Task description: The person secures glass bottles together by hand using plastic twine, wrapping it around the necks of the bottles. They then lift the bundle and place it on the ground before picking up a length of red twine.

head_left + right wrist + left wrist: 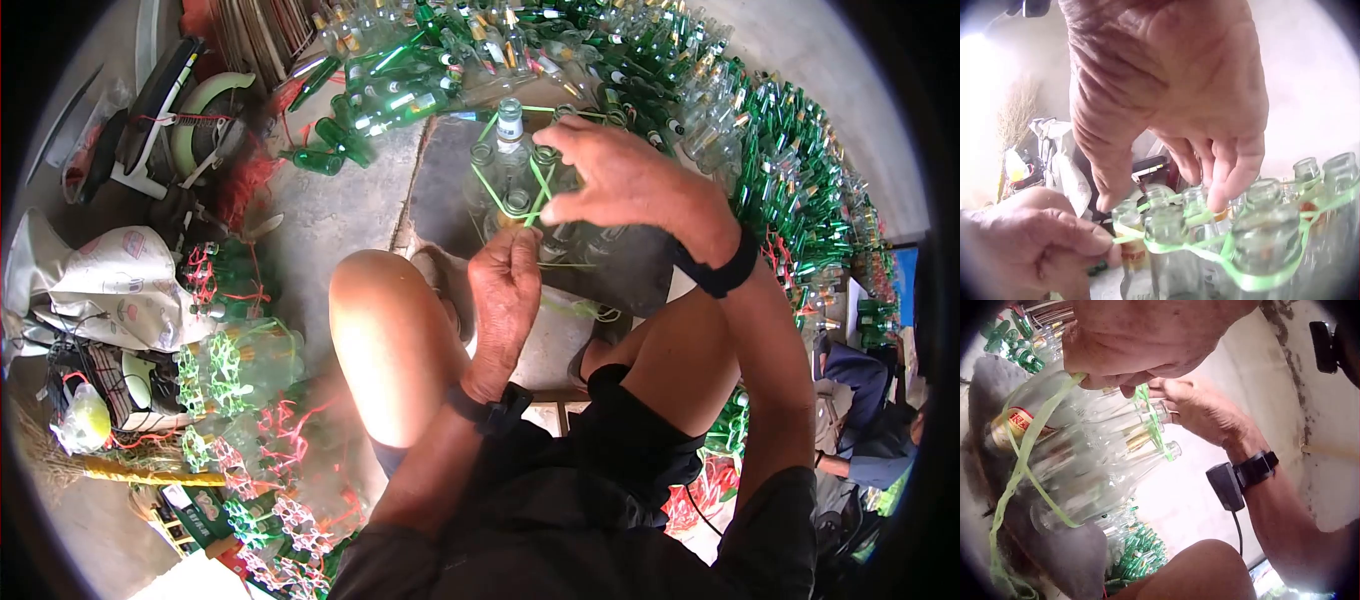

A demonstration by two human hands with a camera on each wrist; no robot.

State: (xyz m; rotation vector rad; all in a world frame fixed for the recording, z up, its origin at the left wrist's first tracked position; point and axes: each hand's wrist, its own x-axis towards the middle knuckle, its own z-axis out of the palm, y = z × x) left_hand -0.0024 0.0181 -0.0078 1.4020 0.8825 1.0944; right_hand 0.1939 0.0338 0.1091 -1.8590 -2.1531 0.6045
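A cluster of clear glass bottles (510, 150) stands upright on a dark board, with a light green plastic strap (1260, 280) looped around the necks. My left hand (507, 285) pinches the strap between thumb and fingers at the near side of the cluster. From there a loose length of green strap (1035, 428) hangs down past the bottles' sides in the left wrist view. My right hand (635, 180) reaches over the bottle tops, thumb and fingers spread apart. Its fingertips (1216, 203) are right at the strap among the necks.
The dark board (440, 180) lies between the person's knees. Piles of green bottles (410, 100) spread behind and along the right. Strapped bottle bundles (225, 360), a white sack (120, 285) and a fan stand at left. Another person (870, 420) is at the far right.
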